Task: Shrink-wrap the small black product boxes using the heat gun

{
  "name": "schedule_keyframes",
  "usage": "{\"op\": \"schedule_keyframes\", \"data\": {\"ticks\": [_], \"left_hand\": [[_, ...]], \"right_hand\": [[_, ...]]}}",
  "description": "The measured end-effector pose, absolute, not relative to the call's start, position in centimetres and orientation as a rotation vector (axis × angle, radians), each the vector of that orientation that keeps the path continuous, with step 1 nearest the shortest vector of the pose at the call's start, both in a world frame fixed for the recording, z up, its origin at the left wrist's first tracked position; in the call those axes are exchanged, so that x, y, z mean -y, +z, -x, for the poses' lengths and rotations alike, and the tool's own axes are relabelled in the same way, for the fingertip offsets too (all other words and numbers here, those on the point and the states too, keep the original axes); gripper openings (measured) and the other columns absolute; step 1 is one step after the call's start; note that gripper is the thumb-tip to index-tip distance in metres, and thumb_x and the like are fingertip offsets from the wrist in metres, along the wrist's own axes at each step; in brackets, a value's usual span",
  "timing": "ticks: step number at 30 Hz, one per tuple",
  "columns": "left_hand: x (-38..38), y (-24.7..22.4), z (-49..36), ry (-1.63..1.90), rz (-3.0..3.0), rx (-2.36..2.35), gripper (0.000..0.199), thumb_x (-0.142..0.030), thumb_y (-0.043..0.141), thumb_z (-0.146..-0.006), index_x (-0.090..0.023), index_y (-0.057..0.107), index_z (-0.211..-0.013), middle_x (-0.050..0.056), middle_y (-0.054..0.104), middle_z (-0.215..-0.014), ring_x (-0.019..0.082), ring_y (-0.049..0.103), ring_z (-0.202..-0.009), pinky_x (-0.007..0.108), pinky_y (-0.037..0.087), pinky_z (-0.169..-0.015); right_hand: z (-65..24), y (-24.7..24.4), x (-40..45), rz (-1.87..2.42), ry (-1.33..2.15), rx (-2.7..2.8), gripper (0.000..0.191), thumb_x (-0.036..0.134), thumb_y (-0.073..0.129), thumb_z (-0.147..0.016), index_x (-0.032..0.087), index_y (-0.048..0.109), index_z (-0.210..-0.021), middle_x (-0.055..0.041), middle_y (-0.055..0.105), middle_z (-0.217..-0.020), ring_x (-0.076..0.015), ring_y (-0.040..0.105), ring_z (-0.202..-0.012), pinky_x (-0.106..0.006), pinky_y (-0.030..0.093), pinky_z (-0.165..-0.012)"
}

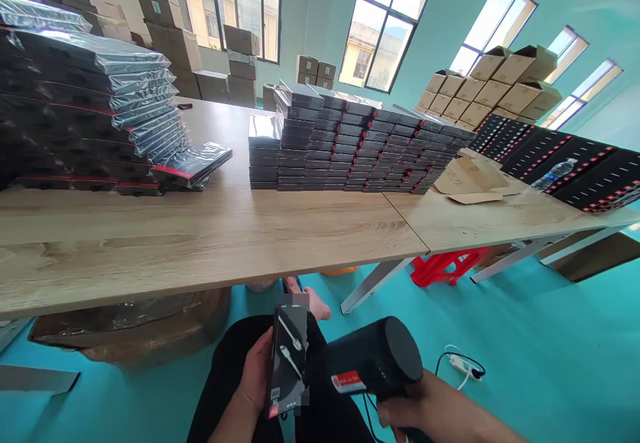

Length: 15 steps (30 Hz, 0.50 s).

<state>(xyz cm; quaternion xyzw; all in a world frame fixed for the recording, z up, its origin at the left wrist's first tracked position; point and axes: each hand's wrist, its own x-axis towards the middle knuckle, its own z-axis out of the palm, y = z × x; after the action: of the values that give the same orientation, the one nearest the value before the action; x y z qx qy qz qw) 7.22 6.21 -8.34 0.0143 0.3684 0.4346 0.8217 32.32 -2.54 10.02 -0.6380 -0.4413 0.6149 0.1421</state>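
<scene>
The wood-topped table (225,229) spans the middle of the frame. On it, at the upper left, stands a pile of dark boxes (65,96) with loose, crinkled film (145,96) at their ends; these look like the part left to do. The tidy block of stacked boxes (350,143) at the centre, squarer and smoother, seems the finished part. Low in the frame, right of centre, the right hand (415,403) is wrapped round the handle of a black blower-like tool (367,356), its body just beside the slim cable box (290,369). That box, at bottom centre, is gripped along its left edge by the left hand (257,369) and appears midway through; whether its wrapping is tight, I cannot tell
</scene>
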Motion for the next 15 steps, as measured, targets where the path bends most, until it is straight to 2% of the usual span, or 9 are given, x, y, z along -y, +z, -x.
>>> {"op": "schedule_keyframes", "data": {"ticks": [2, 6, 11, 15], "left_hand": [[-6.2, -8.3, -7.2, 0.979, -0.044, -0.769, 0.024, -0.025, 0.067, -0.083, -0.011, 0.073, -0.101, 0.012, 0.079, -0.082, 0.032, 0.076, -0.081, 0.045, 0.06, -0.077], [-6.3, -8.5, -7.0, 1.029, -0.012, -0.822, 0.025, -0.023, 0.066, -0.082, -0.012, 0.073, -0.103, 0.009, 0.079, -0.077, 0.031, 0.076, -0.077, 0.044, 0.06, -0.074], [-6.4, -8.6, -6.7, 0.895, 0.044, -0.703, 0.038, -0.036, 0.064, -0.085, -0.008, 0.072, -0.109, 0.017, 0.079, -0.092, 0.037, 0.074, -0.093, 0.05, 0.058, -0.083], [-6.3, -8.5, -6.7, 0.913, 0.018, -0.701, 0.036, -0.035, 0.063, -0.086, -0.007, 0.073, -0.107, 0.017, 0.079, -0.089, 0.038, 0.073, -0.096, 0.053, 0.057, -0.087]], "right_hand": [[-32.4, 9.3, 3.4, 1.882, 1.781, 1.251, 0.008, 0.029, 0.063, -0.068, 0.021, 0.061, -0.07, 0.0024, 0.06, -0.06, -0.0159, 0.055, -0.058, -0.028, 0.04, -0.057], [-32.2, 8.8, 3.7, 1.799, 1.737, 1.209, 0.023, 0.042, 0.062, -0.076, 0.019, 0.062, -0.075, 0.0, 0.059, -0.063, -0.0174, 0.054, -0.063, -0.03, 0.043, -0.062], [-31.8, 10.0, 3.4, 1.841, 1.792, 1.166, 0.012, 0.028, 0.073, -0.067, 0.023, 0.063, -0.07, 0.0036, 0.057, -0.062, -0.0161, 0.055, -0.062, -0.027, 0.041, -0.06], [-31.6, 9.8, 3.8, 1.921, 1.728, 1.122, 0.013, 0.034, 0.07, -0.072, 0.023, 0.066, -0.078, 0.0012, 0.062, -0.064, -0.0196, 0.06, -0.066, -0.03, 0.046, -0.063]]}}
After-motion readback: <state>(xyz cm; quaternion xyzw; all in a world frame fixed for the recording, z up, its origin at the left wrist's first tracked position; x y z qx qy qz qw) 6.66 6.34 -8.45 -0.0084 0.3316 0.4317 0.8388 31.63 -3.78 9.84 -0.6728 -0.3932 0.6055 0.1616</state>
